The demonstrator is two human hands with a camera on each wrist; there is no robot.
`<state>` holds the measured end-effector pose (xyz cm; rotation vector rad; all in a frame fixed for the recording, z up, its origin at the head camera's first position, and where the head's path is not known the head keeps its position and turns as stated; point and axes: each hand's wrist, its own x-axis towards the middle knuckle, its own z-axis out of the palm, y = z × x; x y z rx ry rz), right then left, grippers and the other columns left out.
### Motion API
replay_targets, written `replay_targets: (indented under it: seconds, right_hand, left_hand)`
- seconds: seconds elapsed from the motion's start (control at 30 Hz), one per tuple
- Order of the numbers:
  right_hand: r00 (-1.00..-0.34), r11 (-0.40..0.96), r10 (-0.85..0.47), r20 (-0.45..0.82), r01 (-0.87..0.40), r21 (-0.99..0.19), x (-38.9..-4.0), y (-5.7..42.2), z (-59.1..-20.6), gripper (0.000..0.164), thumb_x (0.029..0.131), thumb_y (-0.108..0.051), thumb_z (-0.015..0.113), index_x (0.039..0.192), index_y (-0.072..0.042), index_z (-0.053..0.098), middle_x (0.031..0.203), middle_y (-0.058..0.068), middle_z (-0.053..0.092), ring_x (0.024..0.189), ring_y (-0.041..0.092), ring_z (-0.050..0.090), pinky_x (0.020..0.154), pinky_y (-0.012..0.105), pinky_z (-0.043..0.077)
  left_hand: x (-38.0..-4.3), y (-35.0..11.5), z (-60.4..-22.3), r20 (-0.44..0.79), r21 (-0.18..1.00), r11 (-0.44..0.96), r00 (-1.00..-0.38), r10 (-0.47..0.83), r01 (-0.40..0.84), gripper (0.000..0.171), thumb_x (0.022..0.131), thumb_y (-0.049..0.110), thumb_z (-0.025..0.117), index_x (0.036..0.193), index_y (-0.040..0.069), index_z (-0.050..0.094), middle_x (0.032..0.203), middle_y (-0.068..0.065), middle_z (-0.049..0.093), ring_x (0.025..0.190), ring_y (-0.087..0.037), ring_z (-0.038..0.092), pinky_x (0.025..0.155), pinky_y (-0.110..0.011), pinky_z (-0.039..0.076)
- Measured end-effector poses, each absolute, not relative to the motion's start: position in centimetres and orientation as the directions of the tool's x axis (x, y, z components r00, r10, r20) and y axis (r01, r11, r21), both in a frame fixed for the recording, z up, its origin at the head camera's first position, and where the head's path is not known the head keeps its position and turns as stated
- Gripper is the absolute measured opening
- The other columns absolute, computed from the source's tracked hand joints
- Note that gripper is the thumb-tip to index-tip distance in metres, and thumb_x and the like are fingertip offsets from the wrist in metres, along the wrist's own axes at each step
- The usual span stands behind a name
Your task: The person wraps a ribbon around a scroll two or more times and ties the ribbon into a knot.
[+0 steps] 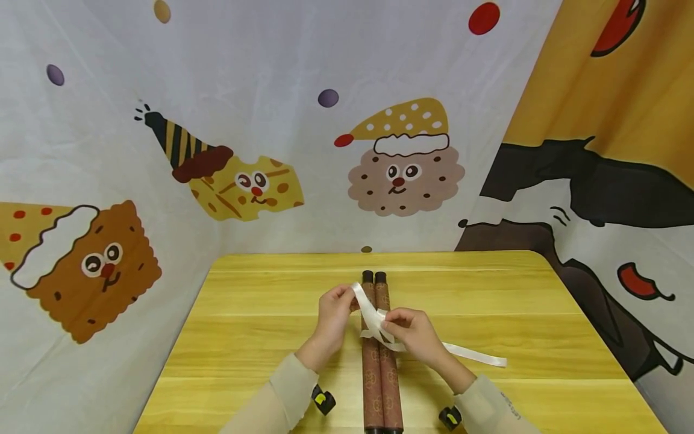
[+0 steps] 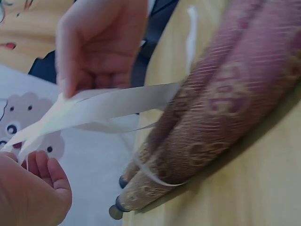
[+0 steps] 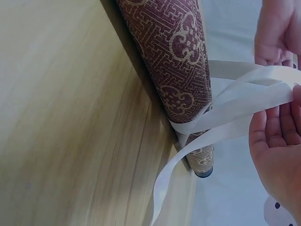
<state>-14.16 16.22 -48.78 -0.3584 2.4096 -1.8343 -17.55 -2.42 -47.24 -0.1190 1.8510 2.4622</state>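
Observation:
Two brown-red scrolls (image 1: pixel 371 380) with a gold pattern and black end knobs lie side by side on the table. A white ribbon (image 3: pixel 244 103) goes around both of them towards the far end. My left hand (image 1: pixel 333 313), to their left, pinches a raised length of the ribbon between thumb and fingers. Over the right scroll (image 1: pixel 391 386), my right hand (image 1: pixel 416 334) pinches another part of it. The ribbon between the hands stands up in loops above the scrolls in the left wrist view. One loose tail runs out to the right under my right wrist.
The scrolls rest on a yellow wood-grain table (image 1: pixel 244 349). Black straps with yellow marks (image 1: pixel 323 399) show beside each sleeve cuff. Behind the table hangs a white cloth (image 1: pixel 282 78) printed with cartoon food, with a yellow and black printed cloth (image 1: pixel 612 114) at the right.

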Motion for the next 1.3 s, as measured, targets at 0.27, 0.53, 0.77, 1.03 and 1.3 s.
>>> replay_targets:
  seconds: [0.27, 0.53, 0.77, 1.03, 1.3]
  right_hand:
    - [-0.965, 0.248, -0.250, 0.085, -0.148, -0.957, -14.2, 16.4, -48.8, 0.005, 0.087, -0.006, 0.067, 0.088, -0.001, 0.068, 0.088, 0.010, 0.068, 0.074, 0.016, 0.061, 0.065, 0.033, 0.053]
    - [-0.963, 0.240, -0.250, 0.102, -0.163, -0.957, -14.1, 16.6, -48.7, 0.005, 0.087, -0.004, 0.066, 0.088, 0.000, 0.068, 0.088, 0.011, 0.068, 0.072, 0.014, 0.060, 0.063, 0.030, 0.052]
    - [-0.967, 0.237, -0.232, 0.106, -0.162, -0.958, -14.2, 16.7, -48.6, 0.006, 0.087, -0.004, 0.066, 0.089, 0.000, 0.069, 0.088, 0.010, 0.070, 0.072, 0.014, 0.060, 0.061, 0.025, 0.050]
    - [-0.975, 0.244, -0.204, 0.091, -0.141, -0.959, -14.0, 16.6, -48.3, 0.006, 0.087, -0.003, 0.066, 0.089, 0.001, 0.069, 0.088, 0.013, 0.070, 0.074, 0.017, 0.062, 0.063, 0.027, 0.052]
    - [-0.978, 0.214, -0.182, 0.102, -0.141, -0.967, -14.2, 16.8, -48.6, 0.008, 0.087, -0.004, 0.066, 0.091, 0.003, 0.069, 0.087, 0.016, 0.069, 0.078, 0.039, 0.062, 0.062, 0.026, 0.052]
  left_hand:
    - [-20.7, -3.7, -46.0, -0.152, 0.957, -0.259, -0.987, -0.055, -0.133, 0.022, 0.093, 0.008, 0.052, 0.090, -0.010, 0.063, 0.067, -0.003, 0.050, 0.063, -0.014, 0.046, 0.059, -0.025, 0.043]
    - [-24.9, -4.2, -49.7, -0.128, 0.992, -0.021, -0.987, -0.100, -0.126, 0.018, 0.088, 0.005, 0.055, 0.096, -0.001, 0.070, 0.086, -0.009, 0.065, 0.072, -0.014, 0.055, 0.072, -0.039, 0.051]
    - [-25.5, -4.9, -51.3, -0.122, 0.988, 0.086, -0.991, -0.047, -0.126, 0.020, 0.088, -0.001, 0.060, 0.105, -0.010, 0.065, 0.099, -0.021, 0.064, 0.080, -0.022, 0.062, 0.077, -0.038, 0.054]
    - [-25.4, -6.1, -52.2, -0.037, 0.951, 0.305, -0.997, -0.068, -0.056, 0.021, 0.088, -0.001, 0.057, 0.107, -0.004, 0.067, 0.099, -0.020, 0.065, 0.085, -0.028, 0.063, 0.072, -0.035, 0.054]
    - [-22.8, -6.3, -50.9, 0.156, 0.917, 0.361, -0.986, 0.065, 0.169, 0.016, 0.092, 0.012, 0.060, 0.102, 0.009, 0.072, 0.098, -0.007, 0.069, 0.082, -0.014, 0.062, 0.069, -0.030, 0.053]
